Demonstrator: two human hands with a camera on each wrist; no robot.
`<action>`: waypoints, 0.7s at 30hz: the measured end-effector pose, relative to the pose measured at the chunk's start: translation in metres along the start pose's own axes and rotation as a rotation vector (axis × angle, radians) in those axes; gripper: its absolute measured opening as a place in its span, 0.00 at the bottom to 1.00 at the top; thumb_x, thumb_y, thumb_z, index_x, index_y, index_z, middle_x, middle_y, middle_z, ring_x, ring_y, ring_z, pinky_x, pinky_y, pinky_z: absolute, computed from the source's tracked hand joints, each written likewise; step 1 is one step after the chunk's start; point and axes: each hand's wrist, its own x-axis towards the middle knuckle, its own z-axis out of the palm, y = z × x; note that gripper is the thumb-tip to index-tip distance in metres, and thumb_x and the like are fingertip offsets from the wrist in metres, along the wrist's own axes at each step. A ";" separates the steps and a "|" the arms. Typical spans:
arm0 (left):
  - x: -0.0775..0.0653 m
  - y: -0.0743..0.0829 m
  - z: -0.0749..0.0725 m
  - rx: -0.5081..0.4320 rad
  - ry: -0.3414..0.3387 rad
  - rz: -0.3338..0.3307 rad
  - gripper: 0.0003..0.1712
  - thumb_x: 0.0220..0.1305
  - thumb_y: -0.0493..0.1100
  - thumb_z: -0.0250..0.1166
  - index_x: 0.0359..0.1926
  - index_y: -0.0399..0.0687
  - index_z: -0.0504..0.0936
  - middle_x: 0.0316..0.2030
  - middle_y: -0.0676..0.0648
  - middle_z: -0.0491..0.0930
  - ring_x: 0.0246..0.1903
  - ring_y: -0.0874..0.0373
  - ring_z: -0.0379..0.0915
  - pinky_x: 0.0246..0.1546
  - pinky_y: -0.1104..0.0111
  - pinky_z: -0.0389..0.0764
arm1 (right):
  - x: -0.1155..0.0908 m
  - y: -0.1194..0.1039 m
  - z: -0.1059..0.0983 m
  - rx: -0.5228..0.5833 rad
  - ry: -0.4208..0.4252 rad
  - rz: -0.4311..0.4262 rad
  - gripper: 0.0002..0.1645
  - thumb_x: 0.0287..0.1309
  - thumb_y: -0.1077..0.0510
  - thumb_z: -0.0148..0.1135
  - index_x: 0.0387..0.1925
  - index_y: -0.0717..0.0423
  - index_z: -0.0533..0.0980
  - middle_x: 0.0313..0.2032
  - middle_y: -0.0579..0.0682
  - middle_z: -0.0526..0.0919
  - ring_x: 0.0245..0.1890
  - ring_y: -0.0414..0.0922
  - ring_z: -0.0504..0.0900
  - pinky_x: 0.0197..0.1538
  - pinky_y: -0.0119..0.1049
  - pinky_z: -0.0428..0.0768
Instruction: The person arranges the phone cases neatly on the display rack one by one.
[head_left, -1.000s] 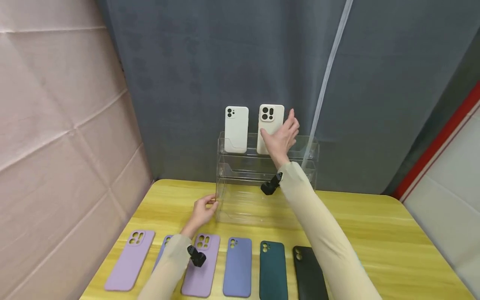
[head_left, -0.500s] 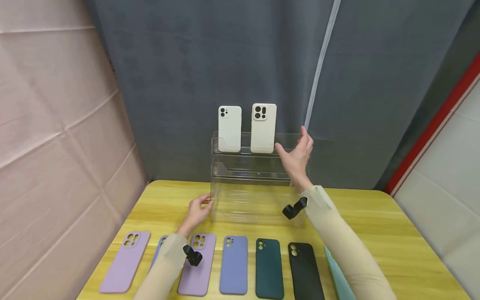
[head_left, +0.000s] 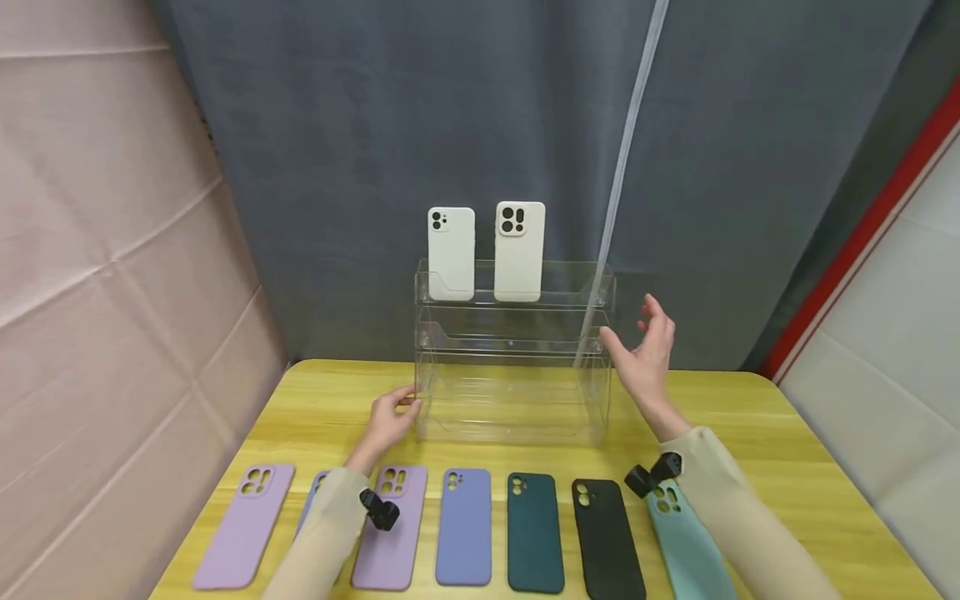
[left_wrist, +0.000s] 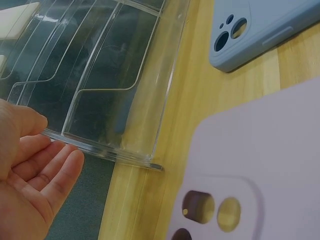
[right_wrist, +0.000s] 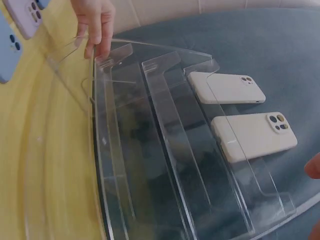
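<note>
A clear tiered display stand (head_left: 517,350) stands toward the table's back. Its top tier holds a white phone case (head_left: 452,254) and, to the right, a cream phone case (head_left: 519,250), both upright. My left hand (head_left: 390,421) pinches the stand's left side edge between thumb and fingers, as the left wrist view shows close up. Just right of the stand, my right hand (head_left: 643,358) is raised with nothing in it, fingers spread and slightly bent. Only bits of its fingertips show at the edge of the right wrist view.
Along the table's front lie phone cases: two lilac (head_left: 243,525), two periwinkle (head_left: 463,527), one dark teal (head_left: 535,533), one black (head_left: 609,537) and one turquoise (head_left: 690,542). Sleeves partly cover some. A grey curtain (head_left: 337,167) hangs behind the table (head_left: 697,408).
My right hand has moved away from the cream case, right and down, leaving it standing on the top tier. The turquoise case has come into view. My left hand keeps its hold.
</note>
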 end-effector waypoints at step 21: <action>0.000 -0.001 -0.003 0.006 -0.027 -0.007 0.20 0.62 0.33 0.60 0.55 0.29 0.75 0.50 0.32 0.76 0.47 0.41 0.75 0.41 0.60 0.82 | -0.081 0.057 -0.064 -0.173 -0.103 0.211 0.43 0.55 0.64 0.62 0.66 0.71 0.52 0.56 0.70 0.57 0.52 0.60 0.59 0.51 0.42 0.60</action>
